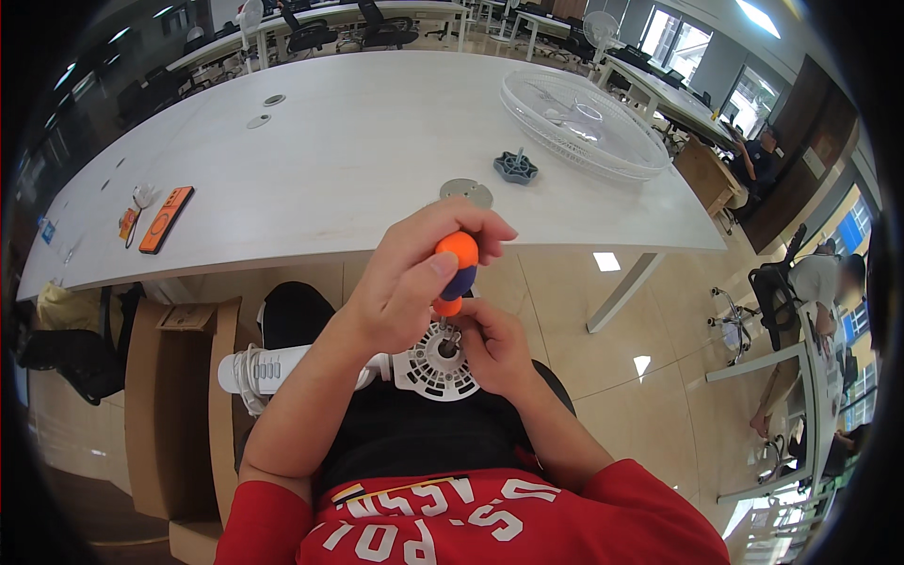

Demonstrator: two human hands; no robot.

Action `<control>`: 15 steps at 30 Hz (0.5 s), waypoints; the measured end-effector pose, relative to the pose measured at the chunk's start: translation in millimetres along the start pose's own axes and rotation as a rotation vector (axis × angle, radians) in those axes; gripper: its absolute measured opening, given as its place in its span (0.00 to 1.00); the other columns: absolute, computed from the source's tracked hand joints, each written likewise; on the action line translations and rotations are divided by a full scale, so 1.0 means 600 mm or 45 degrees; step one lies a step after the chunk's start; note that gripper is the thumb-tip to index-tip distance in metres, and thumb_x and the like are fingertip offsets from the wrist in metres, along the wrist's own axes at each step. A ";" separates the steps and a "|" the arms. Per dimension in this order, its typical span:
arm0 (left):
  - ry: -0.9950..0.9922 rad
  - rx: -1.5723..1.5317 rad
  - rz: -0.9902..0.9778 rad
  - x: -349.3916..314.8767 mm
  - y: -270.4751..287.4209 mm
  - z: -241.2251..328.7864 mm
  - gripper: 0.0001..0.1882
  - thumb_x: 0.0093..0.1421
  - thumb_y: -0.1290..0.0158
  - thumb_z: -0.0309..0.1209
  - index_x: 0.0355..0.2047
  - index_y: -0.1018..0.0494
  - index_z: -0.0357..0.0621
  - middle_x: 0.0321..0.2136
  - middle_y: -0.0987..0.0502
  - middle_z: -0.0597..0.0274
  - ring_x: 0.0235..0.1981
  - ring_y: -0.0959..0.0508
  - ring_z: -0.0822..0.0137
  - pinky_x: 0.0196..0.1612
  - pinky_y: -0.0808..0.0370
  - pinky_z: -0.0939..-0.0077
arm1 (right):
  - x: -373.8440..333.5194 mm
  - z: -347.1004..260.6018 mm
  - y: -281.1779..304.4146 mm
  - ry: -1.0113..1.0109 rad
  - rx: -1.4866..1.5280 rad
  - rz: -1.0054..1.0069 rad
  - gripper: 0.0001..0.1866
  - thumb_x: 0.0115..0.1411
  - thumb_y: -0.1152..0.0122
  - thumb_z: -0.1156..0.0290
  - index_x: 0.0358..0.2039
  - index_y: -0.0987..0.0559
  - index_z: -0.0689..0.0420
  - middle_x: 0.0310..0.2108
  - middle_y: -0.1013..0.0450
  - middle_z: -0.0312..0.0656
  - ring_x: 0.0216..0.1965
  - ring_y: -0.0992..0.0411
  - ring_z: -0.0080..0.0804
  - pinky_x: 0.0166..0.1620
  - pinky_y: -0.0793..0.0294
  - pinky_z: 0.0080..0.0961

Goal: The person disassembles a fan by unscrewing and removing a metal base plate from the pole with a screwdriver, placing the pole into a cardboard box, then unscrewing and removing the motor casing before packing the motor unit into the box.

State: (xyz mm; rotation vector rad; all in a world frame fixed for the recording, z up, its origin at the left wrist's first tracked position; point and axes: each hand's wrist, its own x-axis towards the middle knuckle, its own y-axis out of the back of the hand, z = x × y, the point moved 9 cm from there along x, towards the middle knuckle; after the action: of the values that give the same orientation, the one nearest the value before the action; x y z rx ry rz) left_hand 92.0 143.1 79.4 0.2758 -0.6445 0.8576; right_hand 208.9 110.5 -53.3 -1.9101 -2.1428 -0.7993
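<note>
Screwdriver [460, 275], orange and navy, is gripped in 1 hand, the left [403, 281], above a white slotted fan housing [429, 377] at a person's lap [386, 426]; the right hand [497, 348] curls its fingers at the housing, their hold impossible to tell.

A red shirt [617, 527] spans six o'clock, its short sleeves [267, 520] at seven and five leaving forearms [299, 414] and hands [410, 278] bare. White block lettering [430, 502] adjoins a slim dark-and-yellow band [395, 490]; black legwear [405, 444] shows just inside six.
</note>
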 end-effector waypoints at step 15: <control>-0.088 0.096 0.033 -0.012 0.005 -0.014 0.21 0.69 0.42 0.48 0.43 0.29 0.41 0.39 0.20 0.54 0.34 0.20 0.71 0.41 0.23 0.73 | -0.002 -0.005 0.002 0.021 -0.010 0.035 0.15 0.67 0.51 0.86 0.49 0.19 0.63 0.38 0.17 0.44 0.40 0.19 0.29 0.46 0.22 0.27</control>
State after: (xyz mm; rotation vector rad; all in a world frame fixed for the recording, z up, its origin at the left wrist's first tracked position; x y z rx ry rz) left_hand 89.6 144.8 68.5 0.3671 -0.6820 0.9018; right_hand 209.5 108.2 -51.0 -1.9255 -2.1024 -0.8167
